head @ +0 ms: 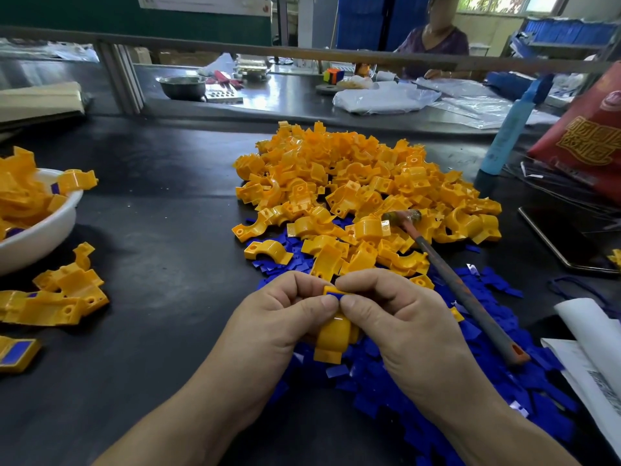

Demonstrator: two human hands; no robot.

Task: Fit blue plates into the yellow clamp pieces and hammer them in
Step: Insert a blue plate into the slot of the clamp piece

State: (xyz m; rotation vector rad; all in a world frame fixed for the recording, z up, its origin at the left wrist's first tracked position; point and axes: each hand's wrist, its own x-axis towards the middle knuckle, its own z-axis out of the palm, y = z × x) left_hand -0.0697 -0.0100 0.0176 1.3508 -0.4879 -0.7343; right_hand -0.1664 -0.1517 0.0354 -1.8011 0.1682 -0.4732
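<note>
I hold one yellow clamp [331,336] just above the worktop [161,203], in the middle foreground, between both hands. A blue plate [332,293] sits in the recess at its top end, framed by a thin yellow edge.

I judge this to be the fitting step: the plate is being thumbed into its seat and is not yet hammered. I cannot tell whether it lies flush, because my thumbs cover part of it. The next move calls for setting the clamp down plate-up on a firm patch, freeing one hand, and taking up the hammer [470,297].

My left hand [279,317] grips the clamp from the left, fingers curled, thumb tip pressing on the plate. My right hand [400,314] mirrors it from the right, its thumb tip meeting the other thumb. Both hands pinch the piece; neither is spread.

The hammer lies just right of my right hand, its head on the clamp pile [363,183] and its handle slanting toward me across the loose plates [403,381], which spread under and right of my hands. Far left, a white bowl [50,237] holds more clamps, with done clamps [67,294] beside it.
</note>
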